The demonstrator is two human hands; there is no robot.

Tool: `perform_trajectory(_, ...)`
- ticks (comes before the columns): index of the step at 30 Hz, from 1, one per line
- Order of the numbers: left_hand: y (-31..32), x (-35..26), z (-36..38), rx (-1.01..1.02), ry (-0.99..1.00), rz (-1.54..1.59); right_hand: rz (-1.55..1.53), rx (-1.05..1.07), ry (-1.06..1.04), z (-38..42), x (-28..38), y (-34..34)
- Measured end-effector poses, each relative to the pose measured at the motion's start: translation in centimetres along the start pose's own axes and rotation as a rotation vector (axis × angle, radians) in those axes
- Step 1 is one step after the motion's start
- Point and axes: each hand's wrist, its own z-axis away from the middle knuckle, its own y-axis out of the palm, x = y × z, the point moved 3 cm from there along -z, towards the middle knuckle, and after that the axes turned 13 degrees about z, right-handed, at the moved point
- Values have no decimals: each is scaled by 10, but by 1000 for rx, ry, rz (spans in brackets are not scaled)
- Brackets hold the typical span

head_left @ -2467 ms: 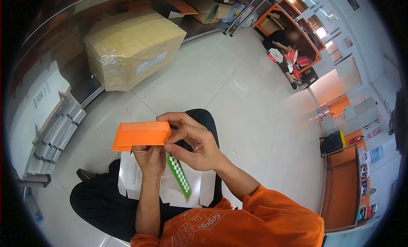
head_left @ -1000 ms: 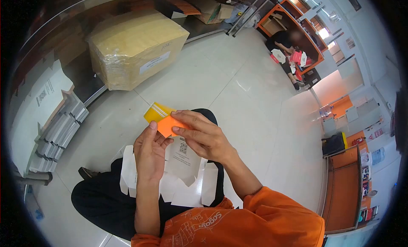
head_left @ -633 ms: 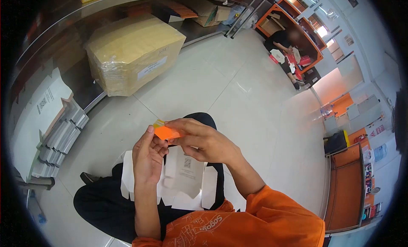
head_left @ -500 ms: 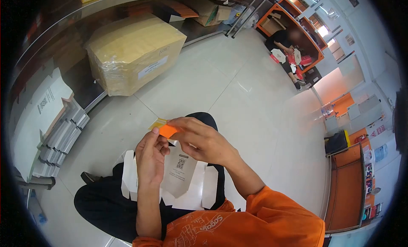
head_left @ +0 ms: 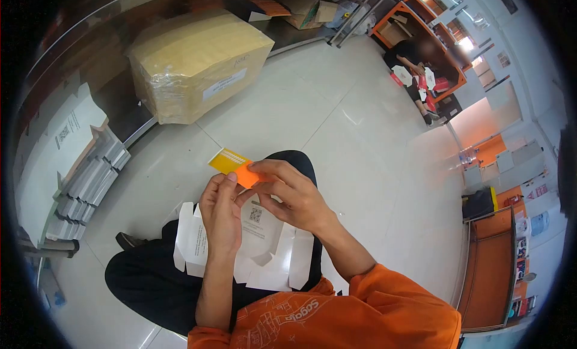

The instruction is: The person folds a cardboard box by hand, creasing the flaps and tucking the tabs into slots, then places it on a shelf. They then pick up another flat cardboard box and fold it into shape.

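A small flat piece, orange at the near end and yellow with white markings at the far end [head_left: 227, 160], is held above my lap. My left hand [head_left: 222, 220] pinches its near edge between thumb and fingers. From the other side, my right hand [head_left: 296, 196] grips the orange part, fingers bent over it. An unfolded white carton [head_left: 264, 272] with a QR code and printed text lies across my crossed legs, below both hands and partly hidden by them.
Stacked flat white cartons [head_left: 84, 187] stand at the left. A large tape-wrapped brown box [head_left: 201, 66] sits ahead, by a low metal shelf. Far right, another person [head_left: 412, 63] sits on the floor with red and white cartons. An orange-brown panel [head_left: 487, 265] stands at the right.
Both hands have shifted slightly right with the piece, and more of its yellow end shows. The carton's printed left flap shows more clearly. The whole view has shifted a little.
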Motion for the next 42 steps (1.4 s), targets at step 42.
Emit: perform_trajectory(42,-26,-2,-19,-61,-89,-97,24,242,263,1,-7,9)
